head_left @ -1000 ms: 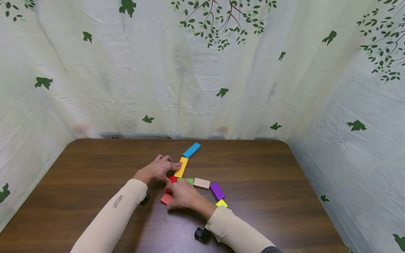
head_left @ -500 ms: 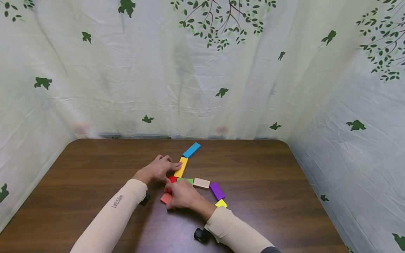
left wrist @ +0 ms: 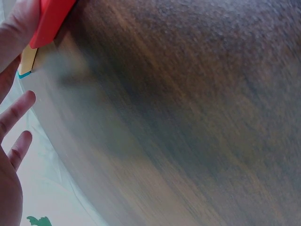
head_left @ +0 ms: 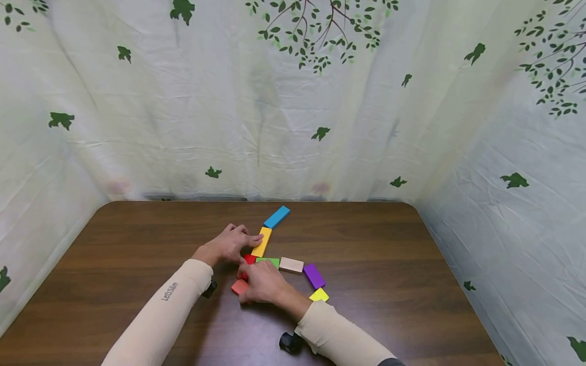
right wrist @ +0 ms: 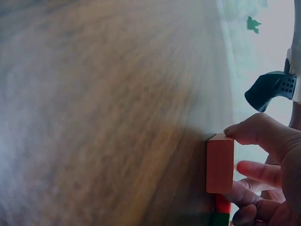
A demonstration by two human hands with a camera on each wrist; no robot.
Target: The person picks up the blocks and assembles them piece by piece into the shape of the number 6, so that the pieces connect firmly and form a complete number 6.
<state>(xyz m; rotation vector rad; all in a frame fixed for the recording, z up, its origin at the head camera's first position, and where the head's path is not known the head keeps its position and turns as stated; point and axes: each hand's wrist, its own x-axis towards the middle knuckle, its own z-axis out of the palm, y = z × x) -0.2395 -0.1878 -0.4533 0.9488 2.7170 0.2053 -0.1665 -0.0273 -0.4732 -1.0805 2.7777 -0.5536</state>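
Note:
My left hand (head_left: pixel 229 244) lies at the orange-yellow block (head_left: pixel 262 243), one straight finger resting on its top. Its thumb touches the red block (head_left: pixel 250 258), also close up in the left wrist view, while other fingers stretch out freely. The right hand (head_left: pixel 264 282) pinches a coral-red block (right wrist: pixel 219 165) between thumb and a finger at its two ends. In the head view that hand hides part of the red block, the coral block and a green block (head_left: pixel 270 262). Red touches or nearly touches the orange-yellow, green and coral blocks; exact contact is hidden.
A blue block (head_left: pixel 276 217) continues the line beyond the orange-yellow one. Rightward from green run a pale pink block (head_left: pixel 291 265), a purple block (head_left: pixel 314 276) and a yellow block (head_left: pixel 319 295) partly behind the right wrist. All lie on a brown wooden table (head_left: pixel 389 254) before a leaf-printed curtain (head_left: pixel 293 101).

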